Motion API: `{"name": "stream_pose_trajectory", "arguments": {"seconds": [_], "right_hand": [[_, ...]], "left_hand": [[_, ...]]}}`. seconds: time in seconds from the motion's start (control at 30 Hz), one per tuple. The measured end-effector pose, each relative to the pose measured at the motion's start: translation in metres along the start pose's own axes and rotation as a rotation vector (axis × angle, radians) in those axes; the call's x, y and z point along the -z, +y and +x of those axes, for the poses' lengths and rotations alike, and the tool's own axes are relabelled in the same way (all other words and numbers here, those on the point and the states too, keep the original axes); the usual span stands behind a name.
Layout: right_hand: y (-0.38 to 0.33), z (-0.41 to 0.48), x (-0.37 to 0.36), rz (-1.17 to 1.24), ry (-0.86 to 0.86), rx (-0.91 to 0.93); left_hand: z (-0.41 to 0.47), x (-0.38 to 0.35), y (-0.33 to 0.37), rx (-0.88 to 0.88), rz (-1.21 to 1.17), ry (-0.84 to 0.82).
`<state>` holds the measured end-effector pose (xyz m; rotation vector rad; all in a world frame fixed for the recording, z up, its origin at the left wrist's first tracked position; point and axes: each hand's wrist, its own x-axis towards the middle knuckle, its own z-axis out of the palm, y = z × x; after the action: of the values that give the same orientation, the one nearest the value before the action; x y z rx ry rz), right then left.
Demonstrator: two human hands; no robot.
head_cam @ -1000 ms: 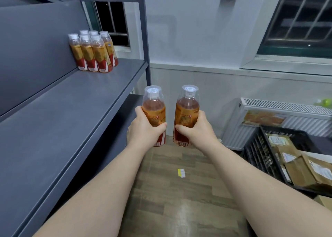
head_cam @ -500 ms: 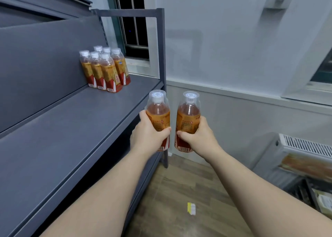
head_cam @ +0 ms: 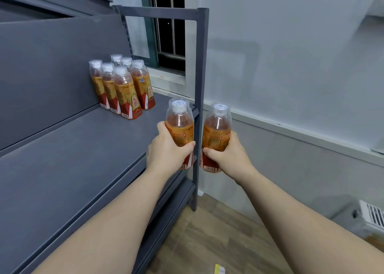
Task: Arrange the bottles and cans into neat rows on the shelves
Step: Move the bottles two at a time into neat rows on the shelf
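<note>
My left hand (head_cam: 166, 152) grips an orange drink bottle (head_cam: 180, 124) with a clear cap, held upright over the front right edge of the grey shelf (head_cam: 72, 159). My right hand (head_cam: 226, 156) grips a second identical bottle (head_cam: 216, 128), upright, just right of the shelf's corner post (head_cam: 199, 107). Several matching bottles (head_cam: 122, 88) stand in two short rows at the far end of the shelf against its back panel.
A lower shelf (head_cam: 172, 203) juts out beneath. A barred window (head_cam: 168, 30) sits behind the rack. The white wall runs along the right, with a radiator (head_cam: 372, 215) low at the right edge. Wooden floor lies below with a yellow scrap (head_cam: 219, 269).
Both hands have carried their bottles up and leftward to the shelf's right end. The view has swung left, so the crate of boxes has left the frame and the shelved bottles look closer.
</note>
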<state>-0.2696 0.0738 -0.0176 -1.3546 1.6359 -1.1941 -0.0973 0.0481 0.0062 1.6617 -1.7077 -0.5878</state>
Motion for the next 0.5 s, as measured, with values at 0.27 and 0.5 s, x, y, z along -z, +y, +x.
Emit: {"name": "stream_pose_trajectory", "arguments": {"seconds": [0.27,0.5], "right_hand": [[-0.017,0.1,-0.022,-0.019,-0.071,0.046],[-0.025,0.167,-0.045,-0.026,-0.161,0.091]], "left_hand": [[0.09,-0.004,0.002,0.033,-0.058,0.055],[0.138,-0.001,-0.012,0.117,-0.004,0.183]]}}
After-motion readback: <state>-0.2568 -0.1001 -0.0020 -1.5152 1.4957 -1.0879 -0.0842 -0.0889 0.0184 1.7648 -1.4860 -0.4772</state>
